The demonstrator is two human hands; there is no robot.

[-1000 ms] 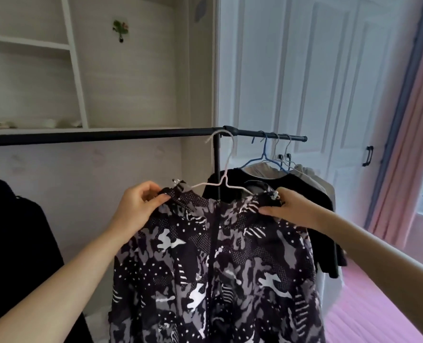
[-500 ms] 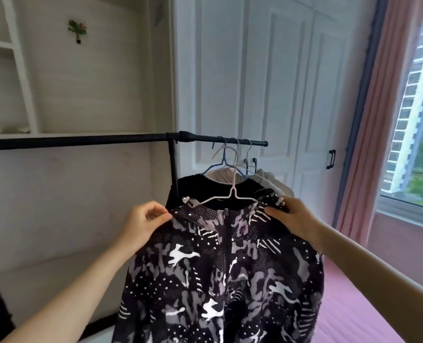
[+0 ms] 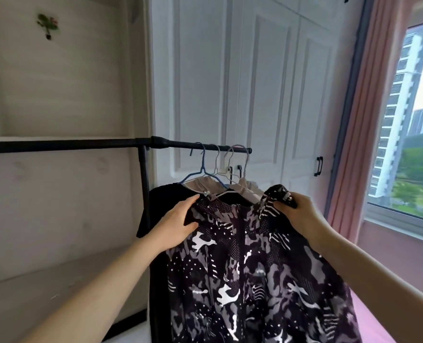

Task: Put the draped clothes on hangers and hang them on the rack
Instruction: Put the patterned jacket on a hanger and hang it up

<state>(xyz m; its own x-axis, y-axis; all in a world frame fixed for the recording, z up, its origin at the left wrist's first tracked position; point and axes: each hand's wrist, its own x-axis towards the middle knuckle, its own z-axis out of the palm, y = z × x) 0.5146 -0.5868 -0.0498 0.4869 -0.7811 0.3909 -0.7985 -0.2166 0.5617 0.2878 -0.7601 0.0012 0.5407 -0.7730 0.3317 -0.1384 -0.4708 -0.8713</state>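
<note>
Your left hand (image 3: 178, 225) grips the patterned garment (image 3: 250, 273) at one shoulder and your right hand (image 3: 300, 214) grips the other, fingers (image 3: 283, 206) curled over the fabric. Between your fingers a white hanger (image 3: 226, 193) shows at the collar. Just beyond your fingers, hung clothes (image 3: 205, 188) crowd the black rack rail (image 3: 81, 146).

— What sort of place is this?
— A home bedroom. A black clothes rack (image 3: 81, 146) stands before white panelled wardrobe doors (image 3: 255, 95).
— What else shows it?
— Left of the rack, built-in shelves (image 3: 57, 138); right of it, a pink curtain (image 3: 354, 120) and a window (image 3: 413, 125) facing apartment towers.
</note>
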